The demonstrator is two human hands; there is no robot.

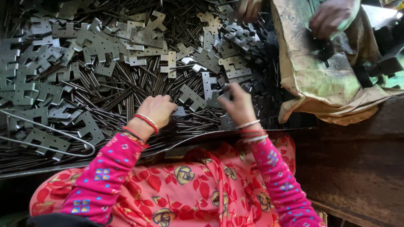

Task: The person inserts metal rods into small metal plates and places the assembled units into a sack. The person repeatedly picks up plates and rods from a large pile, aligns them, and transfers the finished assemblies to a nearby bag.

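A large heap of flat grey metal hinge plates [97,46] and thin dark metal pins [126,90] fills the surface ahead. My left hand [158,110] rests curled on the pile with a small grey plate [179,112] at its fingertips. My right hand [236,105] is raised just right of it, its fingers pinched on a dark hinge plate [223,93]. Both wrists carry bangles and pink patterned sleeves.
A bent wire loop [50,143] lies at the left front of the pile. A brown sack [320,84] with dark metal parts sits at the right. Another person's hands [332,17] reach into it from the top. A dark wooden ledge [357,168] lies at lower right.
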